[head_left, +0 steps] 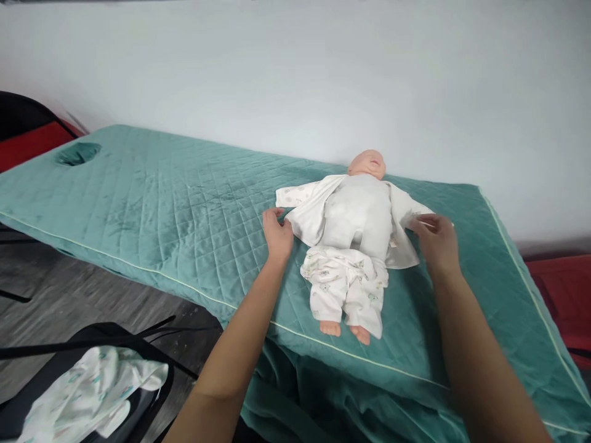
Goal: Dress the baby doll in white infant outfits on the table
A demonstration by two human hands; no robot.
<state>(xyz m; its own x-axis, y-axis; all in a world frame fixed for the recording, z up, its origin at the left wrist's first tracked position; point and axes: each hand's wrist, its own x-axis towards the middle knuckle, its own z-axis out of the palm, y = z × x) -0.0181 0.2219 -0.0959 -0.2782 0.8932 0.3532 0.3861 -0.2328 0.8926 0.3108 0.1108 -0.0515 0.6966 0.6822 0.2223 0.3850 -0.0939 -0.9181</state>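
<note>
A baby doll (357, 206) lies on its back on a green quilted bed, its head toward the wall. Its white baby shirt (310, 223) is spread apart at the front, with both sleeves out to the sides and the pale cloth torso showing. Printed baby pants (344, 280) are bunched around the legs, and the bare feet stick out below. My left hand (278, 235) is closed at the shirt's left front edge, seemingly pinching its corner. On the other side my right hand (436, 243) pinches the shirt by the sleeve; its fingertips partly hide the fabric.
The green quilted bed (184, 203) runs along a white wall and has a face hole (78, 154) at its far left. A black chair (152, 394) at lower left holds a printed white cloth (92, 394). Red seats (561, 295) show beyond the bed's ends.
</note>
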